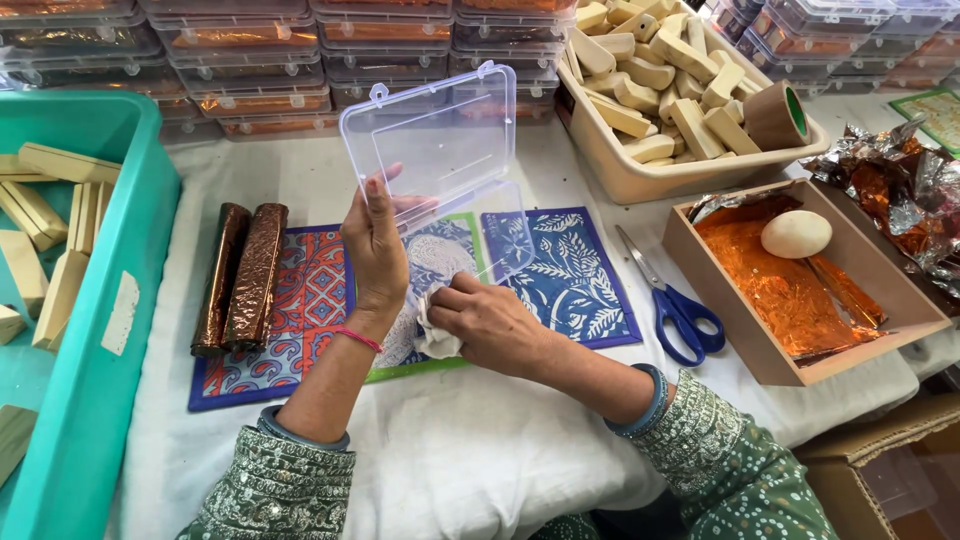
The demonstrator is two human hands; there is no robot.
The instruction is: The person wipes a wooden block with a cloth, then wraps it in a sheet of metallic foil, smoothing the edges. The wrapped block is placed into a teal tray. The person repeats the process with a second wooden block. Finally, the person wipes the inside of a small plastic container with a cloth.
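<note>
My left hand [374, 248] holds an open clear plastic hinged box [440, 150] upright above the patterned mats. The lid stands up and the lower half hangs toward me. My right hand [484, 318] grips a small white cloth [432, 332] pressed against the lower half of the box. Two foil-wrapped brown bars [240, 275] lie side by side left of my left hand.
Blue-handled scissors [678, 305] lie right of the blue mat [570, 275]. A wooden tray [880, 335] holds orange foil and a pale oval soap [796, 234]. A beige bin [640, 175] of cream bars and a tape roll [778, 115] sits behind. Teal crate [110, 330] stands left; stacked filled boxes [250, 70] line the back.
</note>
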